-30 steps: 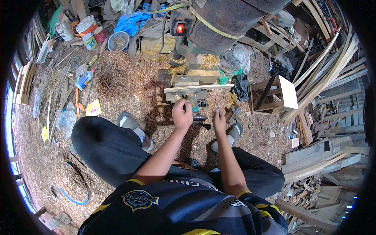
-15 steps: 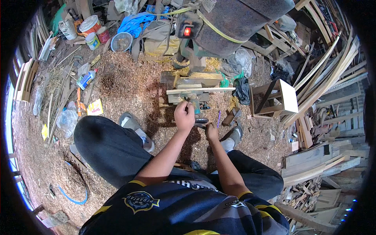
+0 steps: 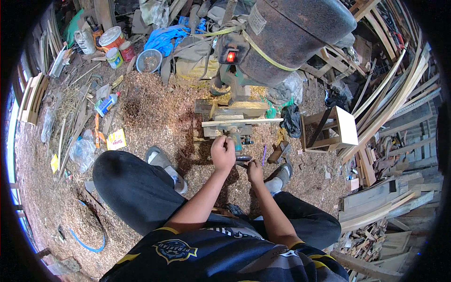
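The dark drum-shaped machine [image 3: 300, 33] fills the upper middle of the view, bound by a yellow strap, with a lit red switch [image 3: 230, 56] on its left flank. All places below are given relative to this machine.

Directly below its base stands a small stack of wooden blocks [image 3: 235, 115] on the sawdust-covered floor [image 3: 155, 113]. A thin wooden strip [image 3: 242, 122] lies level across the stack, and its right end overhangs.

Below and right of the machine stands 1 open wooden frame stool [image 3: 331, 131]. Far left of the machine, 2 paint cans [image 3: 112, 37] and 1 round sieve-like bowl [image 3: 149, 60] rest among scrap wood.

Below the block stack, the left hand [image 3: 223, 152] is closed in a fist around a teal-bodied tool [image 3: 237, 142], touching it just under the strip. The right hand [image 3: 254, 171] sits just below and right of the left hand, fingers curled at a small dark part [image 3: 243, 161] by the tool. Whether it grips that part cannot be determined.

1 purple pencil-like stick [image 3: 264, 153] lies on the floor just right of both hands.
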The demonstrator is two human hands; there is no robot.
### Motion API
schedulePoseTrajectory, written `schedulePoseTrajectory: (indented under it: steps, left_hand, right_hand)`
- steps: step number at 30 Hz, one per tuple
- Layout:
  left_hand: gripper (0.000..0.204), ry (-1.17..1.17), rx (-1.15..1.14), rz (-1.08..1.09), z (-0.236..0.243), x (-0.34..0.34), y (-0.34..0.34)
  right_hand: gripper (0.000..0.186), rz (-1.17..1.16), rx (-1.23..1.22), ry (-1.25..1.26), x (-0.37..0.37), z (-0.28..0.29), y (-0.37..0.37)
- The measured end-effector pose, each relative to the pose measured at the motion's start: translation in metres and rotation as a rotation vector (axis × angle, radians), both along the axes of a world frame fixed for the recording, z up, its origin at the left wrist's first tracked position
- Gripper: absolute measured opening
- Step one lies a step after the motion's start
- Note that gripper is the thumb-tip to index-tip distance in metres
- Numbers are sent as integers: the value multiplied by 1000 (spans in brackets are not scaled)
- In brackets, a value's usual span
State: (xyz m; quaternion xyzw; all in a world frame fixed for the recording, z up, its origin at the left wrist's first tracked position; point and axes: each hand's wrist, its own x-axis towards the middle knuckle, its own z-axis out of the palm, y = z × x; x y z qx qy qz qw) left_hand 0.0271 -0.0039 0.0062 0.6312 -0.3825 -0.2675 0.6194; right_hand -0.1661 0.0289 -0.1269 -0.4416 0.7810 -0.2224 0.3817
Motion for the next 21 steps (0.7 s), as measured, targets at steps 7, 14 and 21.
schedulePoseTrajectory:
  steps: [7, 14, 21]
  left_hand:
    - [22, -62, 10, -3, -13, 12, 8]
    - [23, -13, -28, -25, -4, -2, -3]
    - [24, 17, -61, -28, -11, -1, -4]
  right_hand:
    - [35, 121, 57, -296, 9, 31, 9]
    - [37, 98, -449, 341, -62, 10, -64]
    - [31, 14, -787, -520, 4, 259, -222]
